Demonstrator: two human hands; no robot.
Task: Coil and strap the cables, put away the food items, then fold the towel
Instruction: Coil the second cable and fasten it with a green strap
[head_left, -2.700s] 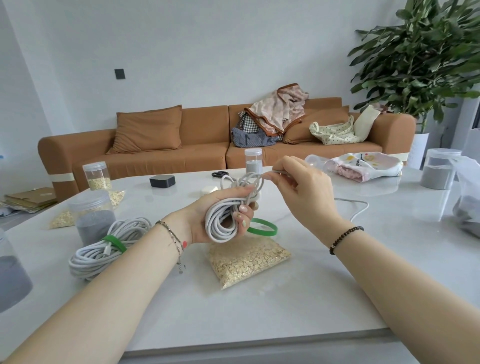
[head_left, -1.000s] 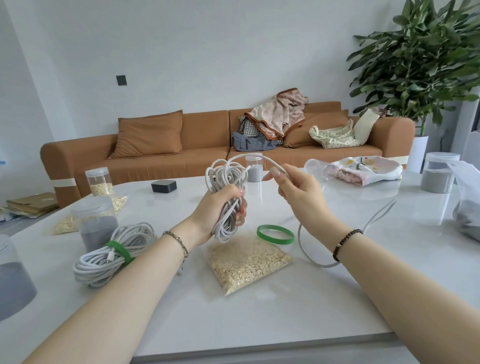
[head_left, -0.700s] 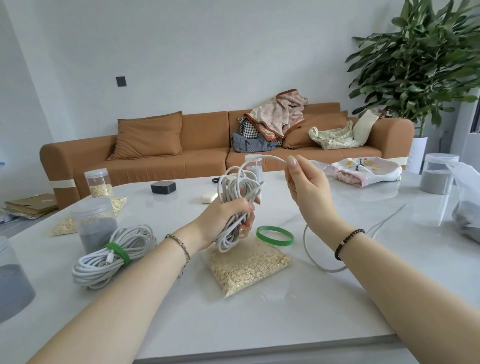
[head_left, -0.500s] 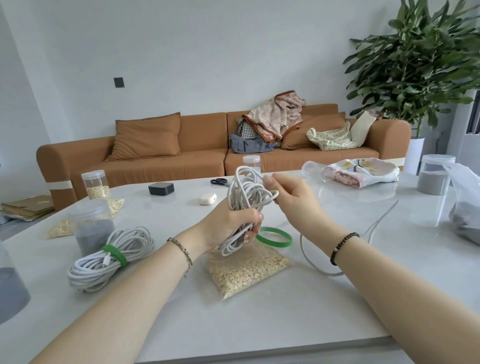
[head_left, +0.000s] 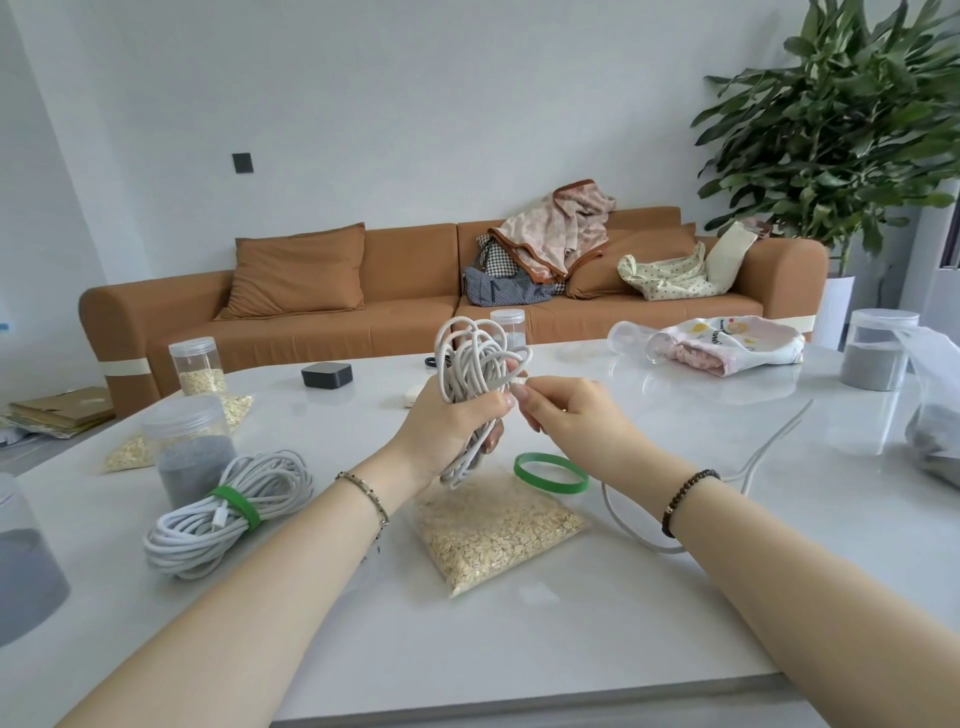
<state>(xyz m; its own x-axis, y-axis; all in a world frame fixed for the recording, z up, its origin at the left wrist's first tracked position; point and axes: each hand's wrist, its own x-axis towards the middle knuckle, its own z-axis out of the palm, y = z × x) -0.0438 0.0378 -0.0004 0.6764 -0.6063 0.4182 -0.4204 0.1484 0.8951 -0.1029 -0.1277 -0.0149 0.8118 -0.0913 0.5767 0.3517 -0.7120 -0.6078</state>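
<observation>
My left hand (head_left: 451, 426) grips a bundle of white cable loops (head_left: 475, 364) upright above the table. My right hand (head_left: 569, 421) pinches the same cable just right of the bundle. The loose end of this cable (head_left: 748, 467) trails over the table to the right. A green strap ring (head_left: 550, 472) lies flat below my right hand. A second white cable coil (head_left: 223, 514), bound with a green strap, lies at the left. A clear bag of oats (head_left: 493, 530) lies under my hands. The folded towel (head_left: 727, 345) sits at the back right.
Clear jars stand on the white table (head_left: 571, 639): grey-filled ones at the left (head_left: 189, 447) and far right (head_left: 875, 356), an oat jar (head_left: 198, 364) at the back left. A black box (head_left: 327, 374) and a grey-filled bag (head_left: 935, 426) also sit here. An orange sofa stands behind.
My right hand has laid another loop onto the bundle and come down close beside my left hand. The loose cable on the table has shortened.
</observation>
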